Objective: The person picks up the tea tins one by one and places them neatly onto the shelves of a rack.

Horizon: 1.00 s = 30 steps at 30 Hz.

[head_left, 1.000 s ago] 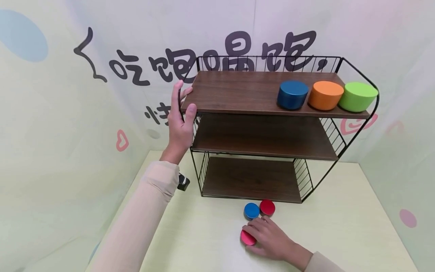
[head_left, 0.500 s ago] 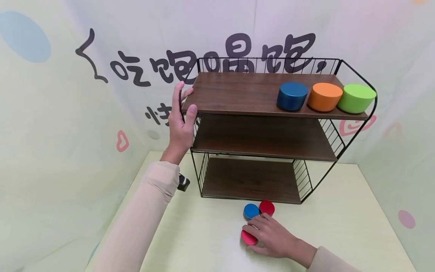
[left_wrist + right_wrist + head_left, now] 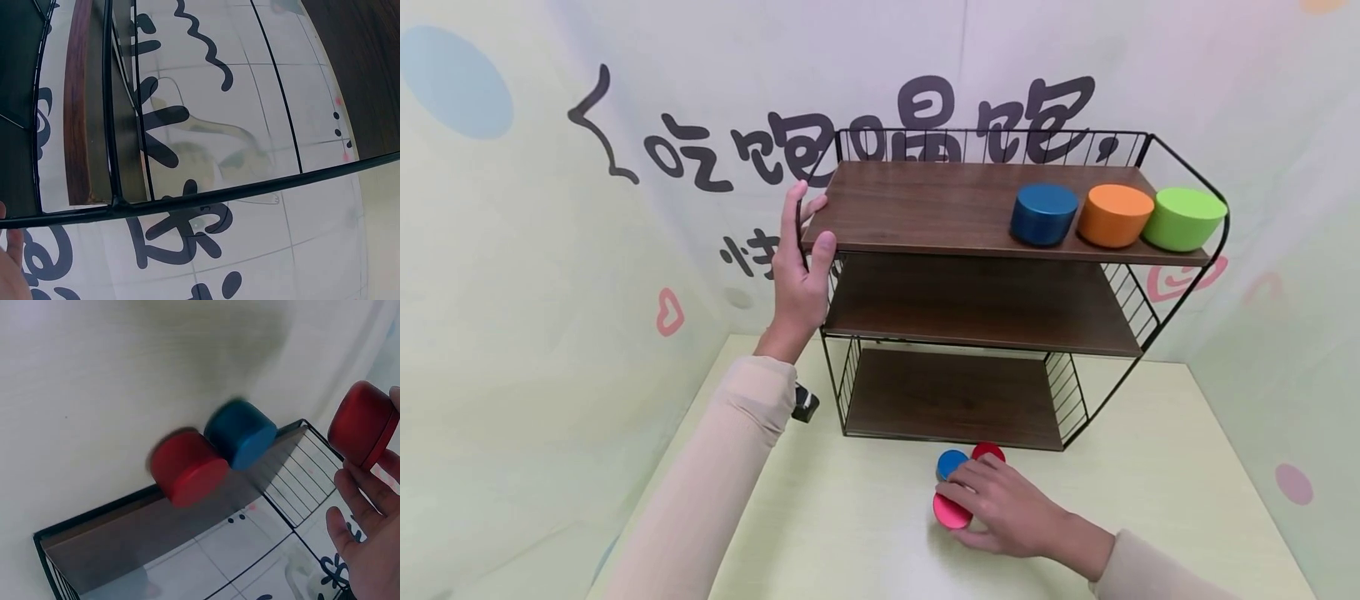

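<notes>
Grips a pinkish-red round canister (image 3: 951, 512) in the right hand (image 3: 1011, 512), with the thumb on the near side and fingers on the far side, parted only by the canister's own width. Looks lifted in the right wrist view; hard to tell from the head view whether fully clear of the table (image 3: 820, 517). Lies just left of the right palm, well apart from the left hand (image 3: 801, 279). Has no marked long axis, being short and round, with the flat top facing up. Matters most, as a judgement: a blue canister (image 3: 952, 463) and a red canister (image 3: 990, 451) just beyond the fingers, between right hand and three-tier shelf rack (image 3: 917, 204). Clasps the rack's upper left side with the left hand, thumb at the front edge, fingers behind the rail.
</notes>
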Motion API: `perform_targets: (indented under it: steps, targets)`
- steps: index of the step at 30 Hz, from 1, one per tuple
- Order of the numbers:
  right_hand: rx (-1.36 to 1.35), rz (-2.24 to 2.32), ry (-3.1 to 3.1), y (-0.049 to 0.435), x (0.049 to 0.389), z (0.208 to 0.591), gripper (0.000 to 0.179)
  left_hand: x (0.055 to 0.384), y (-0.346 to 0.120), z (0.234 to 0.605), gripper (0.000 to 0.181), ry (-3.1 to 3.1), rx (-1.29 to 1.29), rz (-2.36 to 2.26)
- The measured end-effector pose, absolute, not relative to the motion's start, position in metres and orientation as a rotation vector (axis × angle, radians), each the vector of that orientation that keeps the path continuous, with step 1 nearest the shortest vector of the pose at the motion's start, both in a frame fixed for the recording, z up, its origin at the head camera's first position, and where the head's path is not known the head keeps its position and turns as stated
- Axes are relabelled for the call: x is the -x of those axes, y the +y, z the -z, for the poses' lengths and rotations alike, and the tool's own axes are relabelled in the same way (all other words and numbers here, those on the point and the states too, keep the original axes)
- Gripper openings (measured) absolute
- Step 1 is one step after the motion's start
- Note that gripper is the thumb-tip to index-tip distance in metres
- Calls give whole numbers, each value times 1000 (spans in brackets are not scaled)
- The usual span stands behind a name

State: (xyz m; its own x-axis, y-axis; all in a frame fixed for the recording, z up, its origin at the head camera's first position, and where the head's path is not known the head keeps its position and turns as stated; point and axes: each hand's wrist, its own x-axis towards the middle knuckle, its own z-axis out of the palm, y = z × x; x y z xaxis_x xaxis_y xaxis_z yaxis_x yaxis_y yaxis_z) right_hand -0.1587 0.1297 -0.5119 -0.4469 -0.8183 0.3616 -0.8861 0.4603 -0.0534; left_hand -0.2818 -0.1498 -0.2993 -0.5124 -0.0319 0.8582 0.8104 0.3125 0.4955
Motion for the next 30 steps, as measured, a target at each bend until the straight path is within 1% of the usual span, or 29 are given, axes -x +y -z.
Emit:
perform_targets:
  steps: [8, 11, 22, 30]
  targets:
    - [-1424, -483, -2298, 133, 161, 494, 47, 311, -159, 319, 56, -1746, 705, 1275]
    - [-1424, -484, -2265, 134, 163, 488, 46, 314, -160, 321, 58, -1758, 705, 1266]
    - [-1412, -499, -2231, 134, 172, 462, 47, 310, -160, 320, 55, -1764, 697, 1285]
    - [-1397, -496, -2238, 136, 176, 438, 53, 284, -150, 301, 52, -1761, 700, 1315]
